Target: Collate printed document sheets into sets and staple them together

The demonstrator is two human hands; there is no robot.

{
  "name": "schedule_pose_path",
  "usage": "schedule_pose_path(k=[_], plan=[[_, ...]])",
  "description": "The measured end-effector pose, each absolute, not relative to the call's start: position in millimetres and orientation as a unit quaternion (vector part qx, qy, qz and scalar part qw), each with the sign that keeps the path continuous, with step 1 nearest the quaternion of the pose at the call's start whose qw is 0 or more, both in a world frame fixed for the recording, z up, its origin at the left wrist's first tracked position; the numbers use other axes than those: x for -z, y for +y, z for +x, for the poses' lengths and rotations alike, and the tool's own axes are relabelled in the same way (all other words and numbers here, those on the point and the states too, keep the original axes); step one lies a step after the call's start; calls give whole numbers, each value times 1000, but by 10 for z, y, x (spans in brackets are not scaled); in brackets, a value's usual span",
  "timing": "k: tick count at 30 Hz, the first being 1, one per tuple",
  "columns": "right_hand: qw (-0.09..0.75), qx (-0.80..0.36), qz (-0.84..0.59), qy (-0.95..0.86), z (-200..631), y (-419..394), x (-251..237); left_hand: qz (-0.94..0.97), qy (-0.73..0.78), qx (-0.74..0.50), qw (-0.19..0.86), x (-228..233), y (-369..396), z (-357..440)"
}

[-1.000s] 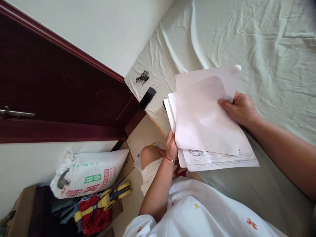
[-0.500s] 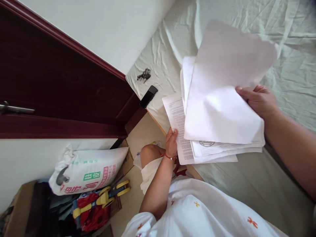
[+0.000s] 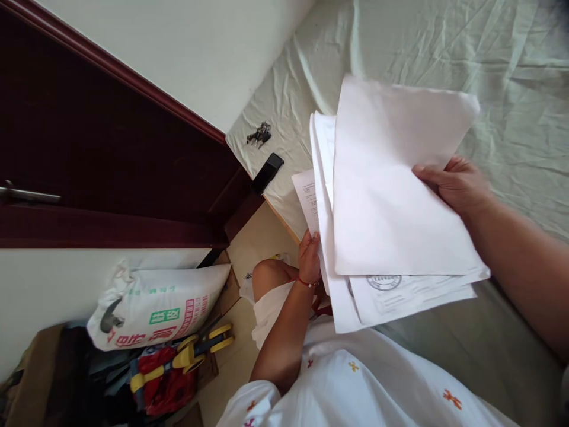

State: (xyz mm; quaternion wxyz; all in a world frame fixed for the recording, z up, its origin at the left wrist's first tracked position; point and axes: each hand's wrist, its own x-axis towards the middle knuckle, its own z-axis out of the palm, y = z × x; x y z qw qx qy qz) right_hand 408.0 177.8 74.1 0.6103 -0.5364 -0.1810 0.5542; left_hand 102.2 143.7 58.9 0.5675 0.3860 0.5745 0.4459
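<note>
Right hand (image 3: 457, 185) pinching a fanned stack of papers (image 3: 391, 201) above the bed (image 3: 511, 89). Left hand (image 3: 310, 256) closed on the printed sheet (image 3: 307, 198) at its lower edge, forearm raised.

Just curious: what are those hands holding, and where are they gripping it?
A stack of papers. The right hand pinches its right edge; the left hand grips the lower left edge.
</note>
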Motion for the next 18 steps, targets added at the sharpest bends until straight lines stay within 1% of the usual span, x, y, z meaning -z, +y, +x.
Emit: schedule_pose_path(k=[5, 8, 13, 18], plan=[[568, -532, -567, -269, 4015, 1791, -643, 413, 570, -472, 531, -507, 1437, 966], [547, -511, -576, -329, 4025, 1793, -570, 398, 583, -492, 509, -406, 1440, 941], [545, -513, -569, -340, 4040, 1778, -556, 378, 586, -499, 515, -282, 1426, 895], [549, -517, -557, -347, 4014, 1759, -552, 408, 566, -481, 531, -352, 1404, 923]])
